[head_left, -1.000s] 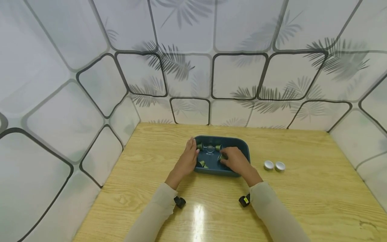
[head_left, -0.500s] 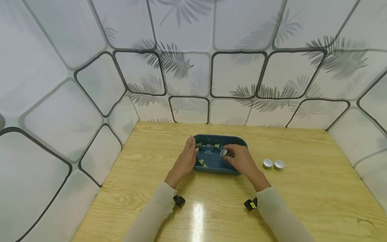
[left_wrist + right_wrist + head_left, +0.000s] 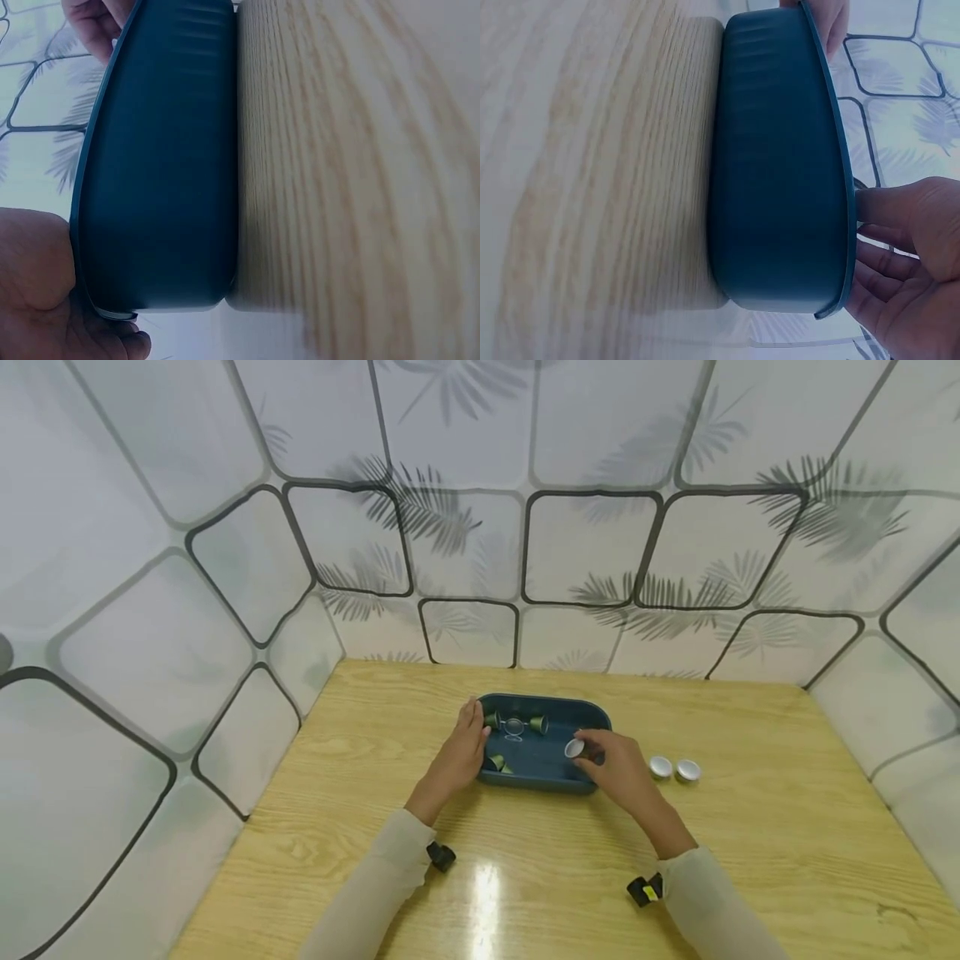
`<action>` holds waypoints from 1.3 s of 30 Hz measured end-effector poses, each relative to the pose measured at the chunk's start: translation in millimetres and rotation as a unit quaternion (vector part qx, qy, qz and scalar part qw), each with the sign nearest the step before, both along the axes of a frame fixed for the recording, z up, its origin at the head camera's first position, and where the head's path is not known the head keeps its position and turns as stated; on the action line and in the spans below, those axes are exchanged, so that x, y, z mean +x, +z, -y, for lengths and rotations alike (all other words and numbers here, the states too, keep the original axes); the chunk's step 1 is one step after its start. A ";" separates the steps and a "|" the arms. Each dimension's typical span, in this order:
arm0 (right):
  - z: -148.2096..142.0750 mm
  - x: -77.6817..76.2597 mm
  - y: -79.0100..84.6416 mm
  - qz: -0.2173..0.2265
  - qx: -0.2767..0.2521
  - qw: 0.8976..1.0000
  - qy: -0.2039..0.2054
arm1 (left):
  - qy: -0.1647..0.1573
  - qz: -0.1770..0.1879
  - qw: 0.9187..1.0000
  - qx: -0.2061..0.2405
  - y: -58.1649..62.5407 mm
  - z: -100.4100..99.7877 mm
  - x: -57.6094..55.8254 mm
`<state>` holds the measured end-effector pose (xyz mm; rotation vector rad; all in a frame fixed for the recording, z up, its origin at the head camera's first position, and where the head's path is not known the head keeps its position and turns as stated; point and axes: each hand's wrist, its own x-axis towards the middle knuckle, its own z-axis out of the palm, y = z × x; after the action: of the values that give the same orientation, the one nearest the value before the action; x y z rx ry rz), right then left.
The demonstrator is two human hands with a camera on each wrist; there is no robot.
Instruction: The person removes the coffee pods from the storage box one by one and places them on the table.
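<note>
My right hand (image 3: pixel 617 767) pinches small capsule (image 3: pixel 574 748); I judge it light, thin-walled, easy to dent: hold gently by sides. Just beside: tray (image 3: pixel 540 784), held by my left hand (image 3: pixel 458 752).

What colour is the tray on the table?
The tray is dark teal, seen best in the right wrist view.

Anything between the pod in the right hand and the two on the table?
Yes: the right wall of the tray. The right hand holds the pod in or over the tray; the table pods sit outside, to the right. Whether the held pod clears the rim isn't clear. Besides the hand itself, nothing else visible intervenes.
</note>
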<state>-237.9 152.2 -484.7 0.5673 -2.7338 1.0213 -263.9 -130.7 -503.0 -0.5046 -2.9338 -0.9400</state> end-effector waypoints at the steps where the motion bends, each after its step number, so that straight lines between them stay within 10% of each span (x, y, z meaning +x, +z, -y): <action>1: -0.6 1.2 -0.2 -0.002 -0.002 1.000 -0.002 | 0.000 0.000 1.000 0.000 -0.3 -0.1 0.0; 39: -26.1 42.0 2.4 -0.118 -0.084 0.988 -0.048 | 0.002 -0.005 1.000 0.003 -1.6 -2.1 1.5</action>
<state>-195.9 178.3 -482.3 0.4893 -2.4177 1.0735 -262.4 -128.7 -504.6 -0.5001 -2.9204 -0.9435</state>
